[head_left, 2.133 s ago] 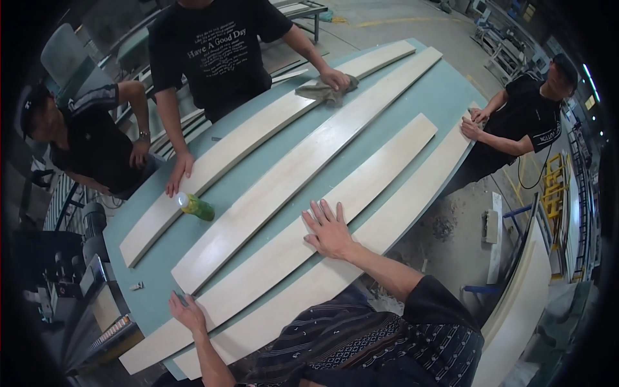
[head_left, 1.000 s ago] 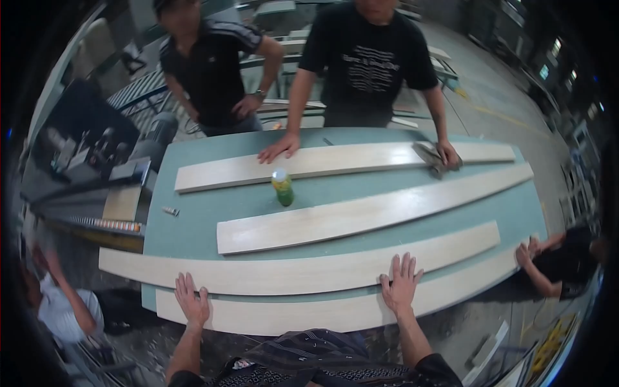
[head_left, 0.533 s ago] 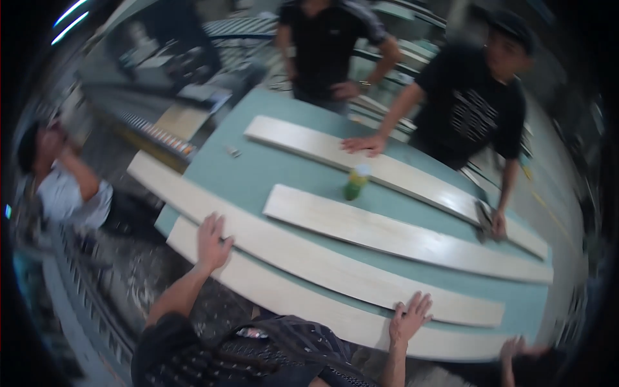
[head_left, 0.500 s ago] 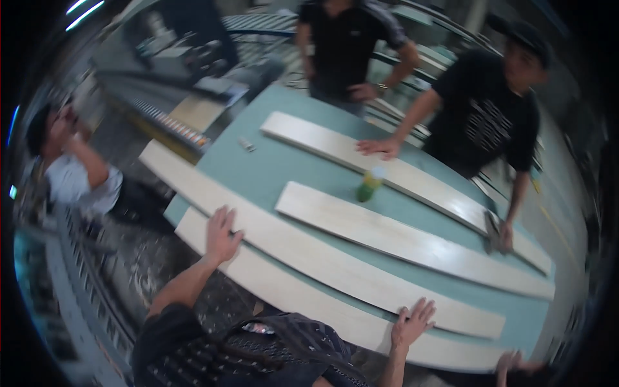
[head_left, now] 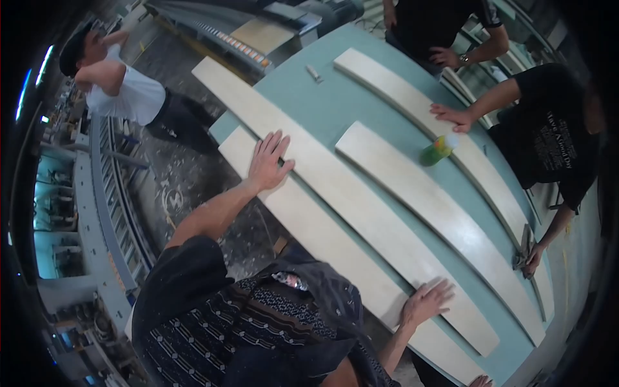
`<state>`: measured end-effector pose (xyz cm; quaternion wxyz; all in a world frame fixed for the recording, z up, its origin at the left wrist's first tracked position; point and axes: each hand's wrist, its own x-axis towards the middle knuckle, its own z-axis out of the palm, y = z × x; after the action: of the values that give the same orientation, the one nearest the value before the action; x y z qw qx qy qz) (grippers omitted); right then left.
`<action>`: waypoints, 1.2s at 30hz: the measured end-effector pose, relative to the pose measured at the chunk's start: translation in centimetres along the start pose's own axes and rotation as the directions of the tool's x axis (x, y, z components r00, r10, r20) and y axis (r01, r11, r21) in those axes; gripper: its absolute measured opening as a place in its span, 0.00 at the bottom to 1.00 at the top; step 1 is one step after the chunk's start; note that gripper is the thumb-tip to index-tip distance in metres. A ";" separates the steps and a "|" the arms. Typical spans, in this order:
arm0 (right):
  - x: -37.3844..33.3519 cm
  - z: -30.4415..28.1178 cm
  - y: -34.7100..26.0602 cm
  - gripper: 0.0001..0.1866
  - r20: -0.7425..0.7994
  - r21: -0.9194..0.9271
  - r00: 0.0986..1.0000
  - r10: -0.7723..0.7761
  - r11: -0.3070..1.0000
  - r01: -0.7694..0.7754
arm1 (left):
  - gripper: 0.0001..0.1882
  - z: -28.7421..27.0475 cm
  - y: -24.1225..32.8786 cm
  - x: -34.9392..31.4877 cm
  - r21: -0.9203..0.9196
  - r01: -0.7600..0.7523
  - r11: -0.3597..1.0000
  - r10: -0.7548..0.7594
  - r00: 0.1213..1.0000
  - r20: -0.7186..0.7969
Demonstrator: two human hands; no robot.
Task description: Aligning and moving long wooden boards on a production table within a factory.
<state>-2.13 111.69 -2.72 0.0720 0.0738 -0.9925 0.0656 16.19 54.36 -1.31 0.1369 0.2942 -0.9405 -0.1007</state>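
Observation:
My left hand (head_left: 269, 161) lies flat with fingers spread, its palm on the nearest long pale board (head_left: 322, 235) and its fingertips reaching the edge of the second board (head_left: 361, 209). Farther right, my right hand (head_left: 428, 302) rests the same way across these two boards, fingers stretched and slightly blurred. Neither hand grips anything. Beyond them lie a third board (head_left: 445, 222) and a far board (head_left: 412, 97), all roughly side by side on a green-topped table (head_left: 290, 97).
A bottle of green liquid (head_left: 437, 150) stands between the far boards; a small tube (head_left: 314, 74) lies farther left. A co-worker's hand (head_left: 454, 117) presses the far board; the other holds a grey cloth-like thing (head_left: 523, 255). Another person's hand (head_left: 480, 381) shows at the lower edge.
The whole view has turned and shifted, so the table sits at a steeper slant. Both my hands remain flat at about the same places on the boards.

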 end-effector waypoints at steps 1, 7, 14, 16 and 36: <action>0.0 0.0 -0.2 0.39 0.127 0.003 0.992 0.007 1.000 -0.007 | 0.39 0.0 0.0 0.0 -0.005 0.000 1.000 0.000 1.000 0.011; 0.1 0.0 0.0 0.38 0.013 0.033 1.000 -0.018 0.999 0.018 | 0.39 -0.2 0.4 0.2 -0.014 -0.012 1.000 0.012 1.000 0.012; 0.5 0.6 0.0 0.38 0.199 -0.014 0.980 0.024 1.000 -0.022 | 0.39 -0.4 0.3 0.1 -0.002 0.008 1.000 -0.008 1.000 0.010; 0.5 0.8 0.2 0.38 0.178 -0.005 0.983 0.034 0.999 -0.034 | 0.39 -0.3 0.3 0.0 -0.002 0.013 1.000 -0.013 1.000 0.011; 0.5 0.5 -0.1 0.38 0.138 0.055 0.987 0.080 0.995 -0.088 | 0.37 -0.9 1.0 0.1 -0.041 -0.008 0.999 0.009 1.000 0.018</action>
<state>-2.66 111.46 -3.10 -0.0009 0.0383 -0.9949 0.0935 15.92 55.01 -0.18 0.1348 0.2862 -0.9407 -0.1221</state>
